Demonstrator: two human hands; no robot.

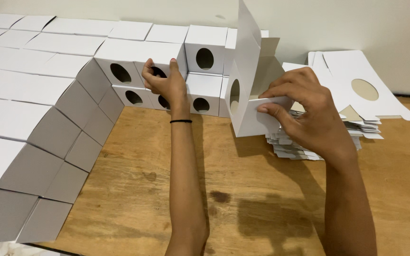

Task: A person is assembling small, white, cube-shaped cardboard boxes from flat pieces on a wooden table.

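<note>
Wooden table (262, 208): five window-hole boxes stacked at back, one flat-blank pile (357, 102). Left hand (164, 80) clamps a stacked box (160, 54); right hand (309, 111) pinches an unfinished box (250, 90).

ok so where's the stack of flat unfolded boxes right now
In the head view the stack of flat boxes lies at the right on the wooden table, by the wall, just behind the right hand.
</note>
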